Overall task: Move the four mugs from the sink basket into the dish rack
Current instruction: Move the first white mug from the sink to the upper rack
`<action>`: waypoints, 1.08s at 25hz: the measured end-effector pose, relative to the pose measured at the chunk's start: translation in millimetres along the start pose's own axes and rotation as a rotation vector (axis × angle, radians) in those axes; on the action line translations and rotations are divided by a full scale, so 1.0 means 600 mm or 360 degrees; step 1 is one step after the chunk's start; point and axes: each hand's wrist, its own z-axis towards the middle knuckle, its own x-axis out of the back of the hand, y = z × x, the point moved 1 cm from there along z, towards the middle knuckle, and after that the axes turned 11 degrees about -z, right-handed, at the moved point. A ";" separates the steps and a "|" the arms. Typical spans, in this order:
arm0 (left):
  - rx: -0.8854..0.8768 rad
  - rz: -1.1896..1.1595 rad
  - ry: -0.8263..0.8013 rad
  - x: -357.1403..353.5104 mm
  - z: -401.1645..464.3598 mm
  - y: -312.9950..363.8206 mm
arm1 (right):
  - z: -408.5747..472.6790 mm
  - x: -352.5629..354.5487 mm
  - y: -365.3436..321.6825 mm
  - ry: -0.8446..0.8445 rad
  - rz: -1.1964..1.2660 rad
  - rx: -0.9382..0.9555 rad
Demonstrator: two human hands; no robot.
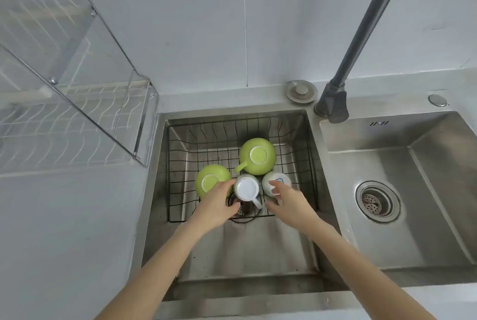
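Beneath both hands, all four mugs sit upturned in the sink basket (pixel 307 164), none yet in the dish rack (pixel 64 128) up-left: the left hand (pixel 215 206) half-closes around the white mug (pixel 246 188), the right hand (pixel 289 201) cups the patterned mug (pixel 276 180).

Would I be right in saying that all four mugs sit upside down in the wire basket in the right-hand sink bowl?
Not quite: the head view shows the wire basket, with the four upturned mugs, in the left-hand sink bowl; the right-hand bowl holds none.
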 end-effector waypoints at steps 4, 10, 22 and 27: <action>-0.0014 0.0079 0.0071 -0.023 0.036 -0.029 | 0.038 -0.027 0.003 -0.0068 0.0043 -0.0035; 0.0015 0.0027 0.0041 -0.048 0.093 -0.060 | 0.094 -0.062 -0.006 -0.0101 0.0013 -0.0055; 0.0014 0.0123 0.0199 -0.081 0.115 -0.073 | 0.115 -0.091 -0.007 -0.0022 0.0150 -0.0137; 0.0017 0.0070 0.0236 -0.070 0.102 -0.064 | 0.105 -0.081 -0.009 0.0111 0.0203 -0.0163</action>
